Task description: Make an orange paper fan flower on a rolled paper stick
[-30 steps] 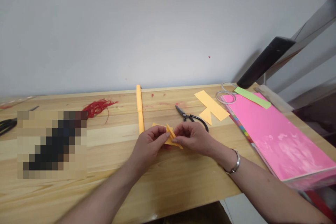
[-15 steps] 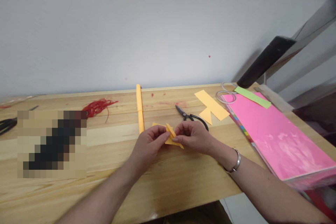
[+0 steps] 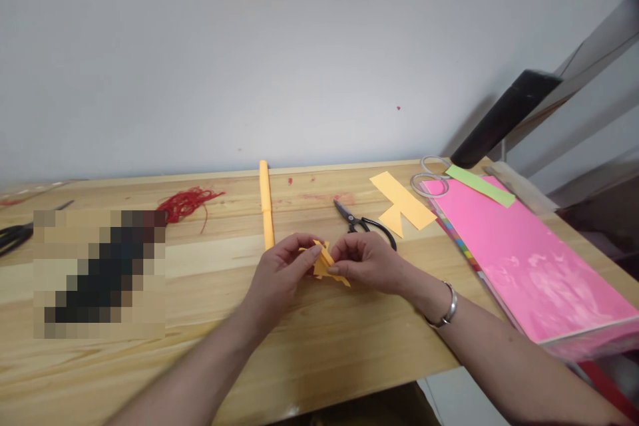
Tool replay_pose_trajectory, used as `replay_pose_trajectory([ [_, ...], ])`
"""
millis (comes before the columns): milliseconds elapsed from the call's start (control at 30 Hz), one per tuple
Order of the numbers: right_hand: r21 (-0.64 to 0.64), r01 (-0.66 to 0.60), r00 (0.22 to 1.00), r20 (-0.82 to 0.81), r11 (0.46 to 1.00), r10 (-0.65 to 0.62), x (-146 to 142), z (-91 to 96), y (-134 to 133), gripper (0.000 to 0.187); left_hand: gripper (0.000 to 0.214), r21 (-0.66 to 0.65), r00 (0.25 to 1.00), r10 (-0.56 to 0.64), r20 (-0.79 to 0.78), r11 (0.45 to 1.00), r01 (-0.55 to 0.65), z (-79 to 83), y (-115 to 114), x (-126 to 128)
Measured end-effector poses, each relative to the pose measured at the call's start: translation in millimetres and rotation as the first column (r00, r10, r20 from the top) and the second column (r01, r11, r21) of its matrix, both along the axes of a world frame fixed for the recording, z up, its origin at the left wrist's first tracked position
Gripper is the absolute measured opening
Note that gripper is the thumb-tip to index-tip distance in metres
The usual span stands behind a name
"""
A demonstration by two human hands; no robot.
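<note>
Paper, yellow and folded, is pinched between the thumb and fingers of the left hand and of the right hand, just above the table. Much of it is covered by the fingers, so the full shape of the folds cannot be made out. One handle of the black scissors is partly hidden behind the right hand (whether the two touch cannot be told). The lower end of the yellow stick is masked by the left hand, a dark object is blurred into blocks, and a black-handled tool is cut off at the left border.

Compared with half a second ago, the paper has been tilted and its rear flap is now mostly covered by the left fingers; the scissors have been left in place.

At the rear the table is bounded by the wall, at right by pink sheets. Between hands and front edge, only wood grain is seen.
</note>
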State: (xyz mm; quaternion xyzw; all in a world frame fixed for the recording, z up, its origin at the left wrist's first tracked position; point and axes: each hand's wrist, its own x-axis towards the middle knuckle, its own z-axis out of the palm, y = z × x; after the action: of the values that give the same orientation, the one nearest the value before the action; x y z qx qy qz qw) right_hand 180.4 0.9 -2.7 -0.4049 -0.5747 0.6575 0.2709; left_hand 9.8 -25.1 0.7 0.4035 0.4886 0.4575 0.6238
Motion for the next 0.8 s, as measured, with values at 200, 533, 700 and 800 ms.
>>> replay_pose_trajectory([
  [200,-0.045,-0.045,0.999,-0.021,0.998,0.044,0.2,2.6,0.4,0.020,0.013,-0.007,0.998,0.024,0.055,1.000,-0.024,-3.3,0.8,-2.8],
  [533,-0.097,0.090,0.994,-0.049,0.991,-0.095,1.3,12.1,4.3,0.025,0.016,-0.092,0.981,-0.186,-0.059,0.979,0.181,2.7,-2.3,-3.8],
  [700,-0.142,0.094,0.992,-0.069,0.985,-0.105,2.2,13.6,2.9,0.022,0.015,-0.060,0.988,-0.146,-0.059,0.988,0.143,1.9,-2.5,-4.4],
  [800,-0.144,0.097,0.993,-0.059,0.985,-0.107,2.7,14.4,2.8,0.022,0.015,-0.057,0.992,-0.122,-0.041,0.991,0.120,0.1,-2.3,-5.1],
])
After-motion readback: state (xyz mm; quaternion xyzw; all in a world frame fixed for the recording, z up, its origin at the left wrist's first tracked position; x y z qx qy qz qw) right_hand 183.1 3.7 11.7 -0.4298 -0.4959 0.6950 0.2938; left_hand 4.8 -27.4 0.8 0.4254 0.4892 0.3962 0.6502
